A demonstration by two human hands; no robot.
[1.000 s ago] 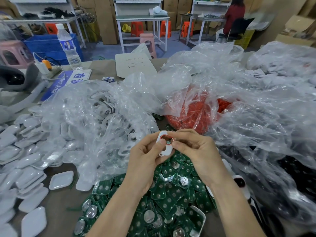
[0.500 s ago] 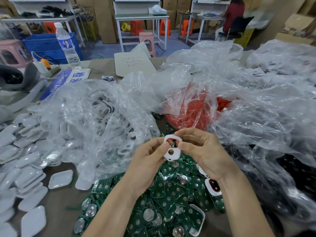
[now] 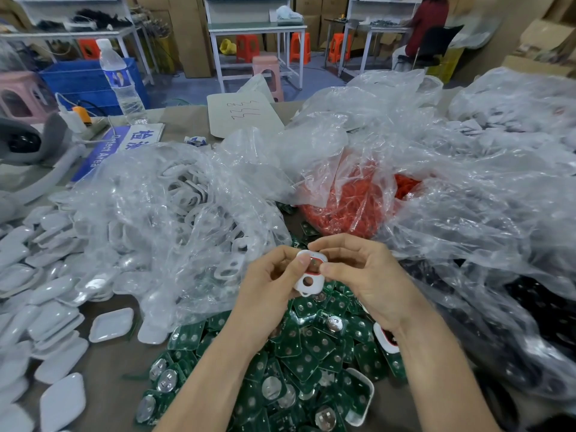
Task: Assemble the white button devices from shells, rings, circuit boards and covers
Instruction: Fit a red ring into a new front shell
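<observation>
Both hands hold one white shell (image 3: 308,277) above a heap of green circuit boards (image 3: 299,366). My left hand (image 3: 271,285) grips the shell's left edge, thumb on its upper face. My right hand (image 3: 363,275) pinches the shell's top right, fingertips at an orange-red ring (image 3: 315,264) seated in the upper opening. A round hole shows in the shell's lower half. Orange-red rings (image 3: 358,204) fill an open clear bag behind the hands. White shells (image 3: 187,198) fill a clear bag on the left. White covers (image 3: 40,294) lie spread at far left.
A partly assembled white device (image 3: 386,341) lies on the boards by my right wrist. Crumpled plastic bags (image 3: 467,188) cover the right side, with dark parts (image 3: 545,304) under them. A water bottle (image 3: 120,79) and a blue sign (image 3: 124,145) stand at the back left.
The shell has tilted a little in my hands, and my right fingertips have shifted on the ring at its upper opening. Both hands stay in the same place.
</observation>
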